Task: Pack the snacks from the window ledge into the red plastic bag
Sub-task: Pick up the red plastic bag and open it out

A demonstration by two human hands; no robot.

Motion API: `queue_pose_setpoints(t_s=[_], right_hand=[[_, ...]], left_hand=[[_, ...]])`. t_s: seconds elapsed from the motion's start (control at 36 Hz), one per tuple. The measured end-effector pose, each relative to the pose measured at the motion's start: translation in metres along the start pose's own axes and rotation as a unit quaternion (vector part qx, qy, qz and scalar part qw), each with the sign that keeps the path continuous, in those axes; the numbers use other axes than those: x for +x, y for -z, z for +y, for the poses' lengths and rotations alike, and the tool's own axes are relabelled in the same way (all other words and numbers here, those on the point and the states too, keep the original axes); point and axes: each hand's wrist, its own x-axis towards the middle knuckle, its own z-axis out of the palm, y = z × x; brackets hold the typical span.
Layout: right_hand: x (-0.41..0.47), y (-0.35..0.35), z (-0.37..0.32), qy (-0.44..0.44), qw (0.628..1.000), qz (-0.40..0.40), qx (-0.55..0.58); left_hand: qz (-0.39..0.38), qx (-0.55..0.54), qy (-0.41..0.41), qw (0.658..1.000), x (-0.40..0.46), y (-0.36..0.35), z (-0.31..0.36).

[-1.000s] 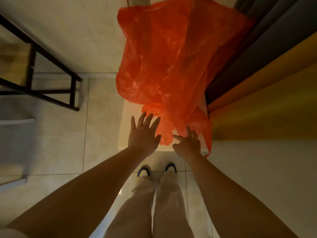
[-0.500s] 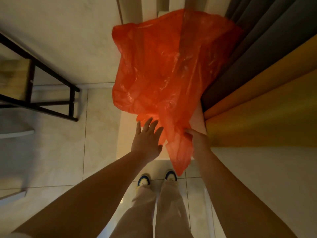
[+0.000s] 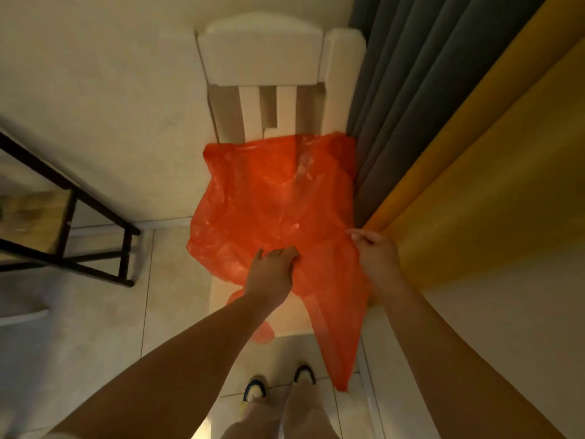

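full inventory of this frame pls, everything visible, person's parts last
red plastic bag: 1, red-orange, spread over the chair seat, one end hanging off the front edge
chair: 1, white, slatted back, against the wall
curtains: grey and yellow panels, right of the chair
metal frame: 1, black, with a wooden shelf, far left
floor: pale tiles
shoes: 2, white and dark, bottom centre
left hand: 1, gripping the bag's near edge
right hand: 1, pinching the bag's right edge

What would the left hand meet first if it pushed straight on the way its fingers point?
The left hand already grips the red plastic bag; straight ahead lies more bag film, then probably the white chair backrest slats, though depth is unclear.
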Motion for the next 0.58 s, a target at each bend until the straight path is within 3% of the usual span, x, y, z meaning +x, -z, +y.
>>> queue_pose_setpoints(t_s=[0.08,0.19,0.28,0.33,0.42,0.5,0.58], right_hand=[[-0.017,0.014,-0.021,0.155,0.964,0.054,-0.211],[-0.054,0.019,-0.054,0.291,0.900,0.027,-0.323],[-0.068,0.013,-0.057,0.286,0.832,-0.056,-0.471],[-0.073,0.004,-0.050,0.248,0.806,-0.069,-0.534],[-0.080,-0.003,-0.046,0.218,0.804,-0.016,-0.553],[-0.089,0.004,-0.040,0.201,0.845,-0.001,-0.496],[-0.103,0.018,-0.032,0.207,0.877,0.005,-0.433]], left_hand=[[0.006,0.049,-0.037,0.998,-0.003,0.023,0.014],[0.011,0.087,-0.065,0.994,-0.008,0.051,0.035],[0.017,0.082,-0.082,0.993,-0.013,0.068,0.042],[0.029,0.094,-0.104,0.990,-0.021,0.075,0.044],[0.042,0.085,-0.154,0.984,-0.034,0.080,0.042],[-0.007,0.123,-0.185,0.975,-0.048,0.091,0.034],[-0.055,0.223,-0.160,0.960,-0.057,0.101,0.020]])
